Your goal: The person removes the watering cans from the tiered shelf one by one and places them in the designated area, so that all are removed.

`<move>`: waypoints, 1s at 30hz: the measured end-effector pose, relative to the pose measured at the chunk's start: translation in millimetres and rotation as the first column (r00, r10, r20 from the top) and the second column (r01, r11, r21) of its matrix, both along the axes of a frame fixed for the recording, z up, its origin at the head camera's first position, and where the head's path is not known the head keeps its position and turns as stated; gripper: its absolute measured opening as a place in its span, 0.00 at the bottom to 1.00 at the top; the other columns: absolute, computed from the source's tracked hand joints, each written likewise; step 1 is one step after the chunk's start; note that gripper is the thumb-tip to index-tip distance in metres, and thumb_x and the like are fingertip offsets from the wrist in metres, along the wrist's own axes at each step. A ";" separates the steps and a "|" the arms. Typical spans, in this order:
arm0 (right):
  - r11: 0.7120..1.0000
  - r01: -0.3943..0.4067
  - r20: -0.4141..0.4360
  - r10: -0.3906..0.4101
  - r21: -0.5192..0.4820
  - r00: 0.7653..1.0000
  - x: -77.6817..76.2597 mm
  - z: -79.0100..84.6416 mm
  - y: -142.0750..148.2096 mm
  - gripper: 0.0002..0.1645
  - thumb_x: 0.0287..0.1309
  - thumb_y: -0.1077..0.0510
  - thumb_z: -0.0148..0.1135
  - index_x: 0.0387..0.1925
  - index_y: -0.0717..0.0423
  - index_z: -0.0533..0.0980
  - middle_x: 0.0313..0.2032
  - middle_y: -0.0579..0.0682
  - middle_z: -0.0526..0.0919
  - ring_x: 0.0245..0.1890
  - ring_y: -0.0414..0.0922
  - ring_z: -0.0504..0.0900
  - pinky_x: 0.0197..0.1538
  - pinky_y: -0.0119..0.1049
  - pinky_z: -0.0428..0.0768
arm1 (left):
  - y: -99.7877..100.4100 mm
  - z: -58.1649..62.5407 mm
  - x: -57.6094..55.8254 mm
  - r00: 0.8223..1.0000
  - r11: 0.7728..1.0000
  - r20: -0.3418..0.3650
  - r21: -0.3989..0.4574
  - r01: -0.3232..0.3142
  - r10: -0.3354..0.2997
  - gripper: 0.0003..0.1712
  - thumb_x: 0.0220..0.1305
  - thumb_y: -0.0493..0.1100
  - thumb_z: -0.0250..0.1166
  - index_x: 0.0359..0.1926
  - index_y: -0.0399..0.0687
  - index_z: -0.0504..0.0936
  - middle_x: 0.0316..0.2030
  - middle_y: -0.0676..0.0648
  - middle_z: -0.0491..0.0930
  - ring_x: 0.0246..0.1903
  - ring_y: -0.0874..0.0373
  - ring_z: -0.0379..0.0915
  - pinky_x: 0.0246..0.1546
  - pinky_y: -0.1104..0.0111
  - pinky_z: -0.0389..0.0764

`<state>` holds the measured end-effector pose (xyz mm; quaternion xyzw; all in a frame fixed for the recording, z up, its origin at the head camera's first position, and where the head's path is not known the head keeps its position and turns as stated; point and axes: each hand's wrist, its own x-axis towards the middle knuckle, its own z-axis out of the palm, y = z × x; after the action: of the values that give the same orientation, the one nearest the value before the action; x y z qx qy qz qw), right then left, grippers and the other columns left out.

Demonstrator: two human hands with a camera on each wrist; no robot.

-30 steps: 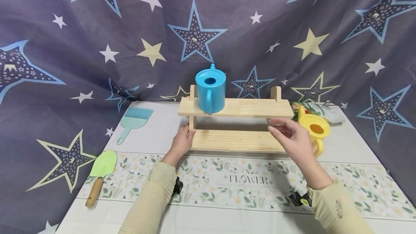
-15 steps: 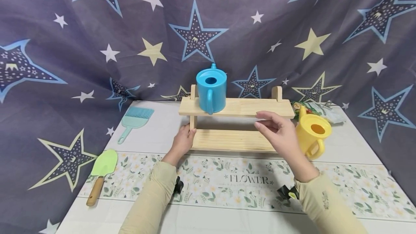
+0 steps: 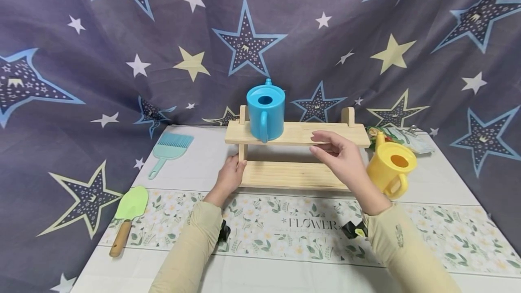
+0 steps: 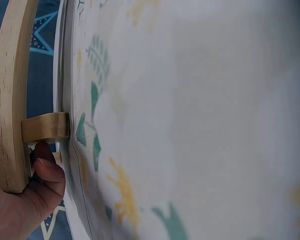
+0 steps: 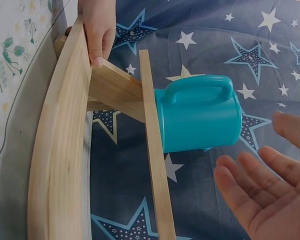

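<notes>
A two-tier wooden plant stand (image 3: 295, 134) stands at the centre of the table. At the left of its upper board sits a blue watering can (image 3: 266, 119), upright with its handle toward me. My left hand (image 3: 229, 175) grips the left end of the lower board, its fingers curled under the wood in the left wrist view. Nothing is in my right hand (image 3: 342, 157), which hovers in front of the upper board, right of the blue can. In the right wrist view its loosely bent fingers (image 5: 255, 185) are apart from the can. Its forearm partly hides the lower board's right end.
A yellow watering can (image 3: 382, 166) stands just right of my right forearm. Behind it lie some plastic packets (image 3: 411, 141). On the left are a teal hand brush (image 3: 168, 150) and a green trowel (image 3: 132, 203) with a wooden handle. A star-patterned curtain (image 3: 163, 26) hangs behind the table.
My right hand has moved left and slightly up, away from the yellow watering can and along the stand's front. My left hand keeps its grip, and the blue can stays put.
</notes>
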<state>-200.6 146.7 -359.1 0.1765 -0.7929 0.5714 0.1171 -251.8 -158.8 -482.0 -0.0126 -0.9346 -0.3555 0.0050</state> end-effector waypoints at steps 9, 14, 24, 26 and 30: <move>0.999 -0.023 0.034 0.024 -0.035 0.999 -6.9 1.6 -7.3 0.21 0.61 0.58 0.68 0.55 0.60 0.78 0.48 0.61 0.83 0.43 0.46 0.84 0.43 0.29 0.82 | -1.0 -0.3 -0.4 1.000 1.000 0.012 0.006 -0.007 0.007 0.31 0.77 0.52 0.45 0.72 0.39 0.60 0.55 0.37 0.69 0.56 0.43 0.70 0.58 0.49 0.71; 0.998 -0.042 0.046 0.044 -0.049 0.998 -10.1 2.1 -14.1 0.22 0.61 0.57 0.68 0.55 0.60 0.78 0.49 0.62 0.82 0.45 0.48 0.84 0.43 0.30 0.82 | -0.4 -0.6 -0.5 1.000 1.000 0.003 0.010 -0.005 0.005 0.30 0.78 0.51 0.45 0.72 0.38 0.60 0.54 0.37 0.69 0.56 0.42 0.70 0.58 0.48 0.71; 0.998 -0.058 0.047 0.060 -0.036 0.997 -17.4 4.1 -35.2 0.22 0.61 0.64 0.67 0.56 0.63 0.76 0.51 0.61 0.82 0.47 0.54 0.83 0.47 0.31 0.81 | -0.6 0.4 0.4 1.000 1.000 0.006 0.011 -0.013 0.013 0.30 0.78 0.51 0.45 0.72 0.39 0.60 0.55 0.37 0.69 0.57 0.42 0.70 0.59 0.49 0.70; 0.998 -0.061 0.053 0.062 -0.032 0.997 -18.3 4.1 -39.7 0.22 0.60 0.65 0.66 0.56 0.65 0.76 0.51 0.63 0.81 0.47 0.56 0.83 0.48 0.34 0.81 | -0.6 1.0 1.3 1.000 1.000 0.006 0.014 -0.011 0.011 0.30 0.78 0.51 0.45 0.72 0.39 0.61 0.55 0.37 0.69 0.57 0.42 0.70 0.59 0.49 0.70; 0.998 -0.061 0.067 0.062 -0.022 0.996 -20.4 3.5 -47.3 0.22 0.60 0.62 0.67 0.56 0.64 0.77 0.51 0.60 0.82 0.47 0.54 0.83 0.48 0.38 0.82 | -0.5 1.9 2.1 1.000 1.000 0.002 0.019 -0.006 0.006 0.29 0.78 0.51 0.45 0.71 0.39 0.62 0.54 0.37 0.69 0.57 0.42 0.70 0.59 0.49 0.70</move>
<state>-221.0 99.4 -355.6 0.1803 -0.7848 0.5883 0.0743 -249.7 -159.3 -480.1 -0.0095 -0.9313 -0.3642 0.0050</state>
